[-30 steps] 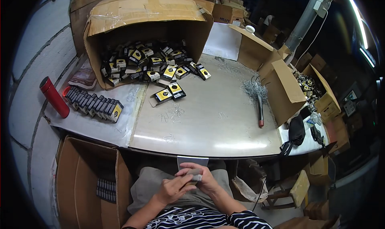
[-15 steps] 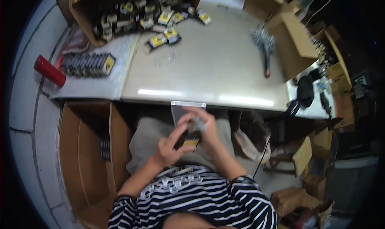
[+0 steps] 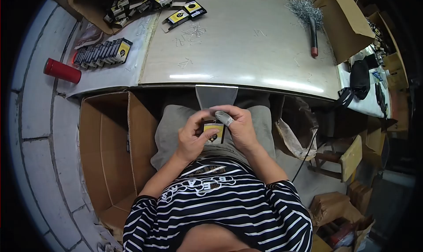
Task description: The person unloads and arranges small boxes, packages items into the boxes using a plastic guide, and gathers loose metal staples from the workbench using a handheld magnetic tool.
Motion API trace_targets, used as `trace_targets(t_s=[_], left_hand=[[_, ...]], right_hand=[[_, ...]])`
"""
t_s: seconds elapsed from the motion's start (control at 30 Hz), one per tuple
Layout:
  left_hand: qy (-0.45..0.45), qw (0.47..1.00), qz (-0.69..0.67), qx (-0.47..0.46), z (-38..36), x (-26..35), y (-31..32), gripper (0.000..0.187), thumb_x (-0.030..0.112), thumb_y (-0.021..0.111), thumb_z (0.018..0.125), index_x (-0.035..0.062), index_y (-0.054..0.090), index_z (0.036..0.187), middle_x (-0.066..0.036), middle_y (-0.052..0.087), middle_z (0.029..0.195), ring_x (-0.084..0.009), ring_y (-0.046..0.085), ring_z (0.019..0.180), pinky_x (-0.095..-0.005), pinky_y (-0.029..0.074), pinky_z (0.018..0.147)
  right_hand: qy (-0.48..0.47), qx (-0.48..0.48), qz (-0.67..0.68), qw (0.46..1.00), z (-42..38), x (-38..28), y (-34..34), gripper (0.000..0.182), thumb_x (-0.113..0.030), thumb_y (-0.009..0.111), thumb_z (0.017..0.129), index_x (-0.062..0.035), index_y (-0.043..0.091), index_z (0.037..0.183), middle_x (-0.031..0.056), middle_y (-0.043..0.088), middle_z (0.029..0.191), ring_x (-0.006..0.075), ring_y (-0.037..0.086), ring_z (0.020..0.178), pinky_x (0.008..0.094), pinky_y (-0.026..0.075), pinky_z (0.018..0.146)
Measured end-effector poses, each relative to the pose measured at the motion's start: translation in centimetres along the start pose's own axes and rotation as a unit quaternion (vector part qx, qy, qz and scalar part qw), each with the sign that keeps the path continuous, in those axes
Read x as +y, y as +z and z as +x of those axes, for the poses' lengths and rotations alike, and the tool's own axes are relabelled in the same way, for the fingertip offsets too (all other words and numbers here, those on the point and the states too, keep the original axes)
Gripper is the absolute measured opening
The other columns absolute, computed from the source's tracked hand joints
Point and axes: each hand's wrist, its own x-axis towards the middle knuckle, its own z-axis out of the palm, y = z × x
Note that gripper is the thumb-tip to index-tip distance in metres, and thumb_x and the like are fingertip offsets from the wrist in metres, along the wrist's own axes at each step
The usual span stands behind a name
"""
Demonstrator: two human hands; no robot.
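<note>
A small yellow-and-black box [image 3: 214, 135] is held over the lap, its printed face up. My left hand [image 3: 192, 136] grips its left side, thumb lying on the yellow face. My right hand [image 3: 240, 126] is closed at its upper right corner, with a grey wrap [image 3: 224, 118] on the thumb. Fingers of both hands meet at the box's top edge, where small details are hidden. Just beyond them a grey metal plate [image 3: 217, 97] juts from the table edge.
The table [image 3: 229, 53] bears a pile of similar boxes [image 3: 163, 1], a row of boxes [image 3: 102, 52], a red cylinder [image 3: 62, 70] and wire hooks [image 3: 304, 11] around a dark-handled tool [image 3: 313, 38]. An open carton [image 3: 105, 150] stands left, a stool [image 3: 350, 159] right.
The view has tilted down, so the table sits higher in frame. The box between my hands now shows its yellow face more fully, and my left thumb has moved onto it.
</note>
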Motion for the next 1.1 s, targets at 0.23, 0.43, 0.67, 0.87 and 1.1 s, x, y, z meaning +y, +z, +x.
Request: trace_targets(t_s=[0.23, 0.43, 0.67, 0.87, 1.1], left_hand=[[-0.101, 0.989, -0.104, 0.017, 0.1, 0.6, -0.1, 0.088, -0.006, 0.068, 0.082, 0.0057, 0.013, 0.149, -0.011, 0.066, 0.093, -0.0116, 0.062, 0.085, -0.0225, 0.050, 0.073], [-0.125, 0.984, -0.121, -0.022, 0.3, 0.6, -0.3, 0.085, -0.006, 0.068, 0.081, 0.0069, 0.018, 0.148, -0.013, 0.066, 0.096, -0.0113, 0.062, 0.087, -0.0221, 0.049, 0.074], [-0.076, 0.971, -0.225, 0.022, 3.7, 2.1, 0.4, 0.045, -0.006, 0.062, 0.085, -0.0038, 0.050, 0.129, -0.010, 0.064, 0.103, -0.0115, 0.061, 0.089, -0.0225, 0.049, 0.078], [0.069, 0.995, -0.056, 0.037, 9.3, 3.2, -0.4, 0.038, -0.002, 0.070, 0.080, -0.0053, 0.059, 0.116, -0.008, 0.067, 0.096, -0.0087, 0.062, 0.078, -0.0212, 0.050, 0.066], [0.207, 0.971, 0.116, 0.012, 10.7, 1.2, -0.4, 0.055, 0.008, 0.080, 0.073, -0.0059, 0.056, 0.120, -0.011, 0.069, 0.086, -0.0100, 0.065, 0.073, -0.0214, 0.050, 0.063]], right_hand=[[-0.071, 0.020, -0.064, 0.995, -0.3, 0.9, 0.0, 0.017, 0.000, 0.065, 0.082, 0.0004, 0.071, 0.098, 0.0076, 0.071, 0.092, 0.0109, 0.064, 0.084, 0.0234, 0.051, 0.077], [-0.058, -0.004, -0.127, 0.990, 0.2, 0.5, -1.8, 0.017, 0.000, 0.063, 0.081, 0.0033, 0.071, 0.096, 0.0093, 0.072, 0.093, 0.0121, 0.066, 0.083, 0.0240, 0.051, 0.076], [-0.179, 0.025, -0.188, 0.965, 0.5, -1.8, 0.1, 0.018, 0.002, 0.058, 0.084, 0.0027, 0.067, 0.099, 0.0138, 0.068, 0.105, 0.0210, 0.065, 0.095, 0.0291, 0.050, 0.085], [-0.184, -0.030, -0.046, 0.981, 4.7, -3.7, -1.4, 0.026, 0.004, 0.061, 0.082, 0.0028, 0.062, 0.108, 0.0108, 0.063, 0.110, 0.0183, 0.061, 0.100, 0.0270, 0.047, 0.088], [-0.255, 0.029, -0.098, 0.962, 5.8, -3.5, -1.8, 0.023, 0.006, 0.063, 0.080, 0.0037, 0.064, 0.102, 0.0156, 0.066, 0.105, 0.0216, 0.064, 0.096, 0.0301, 0.051, 0.085]])
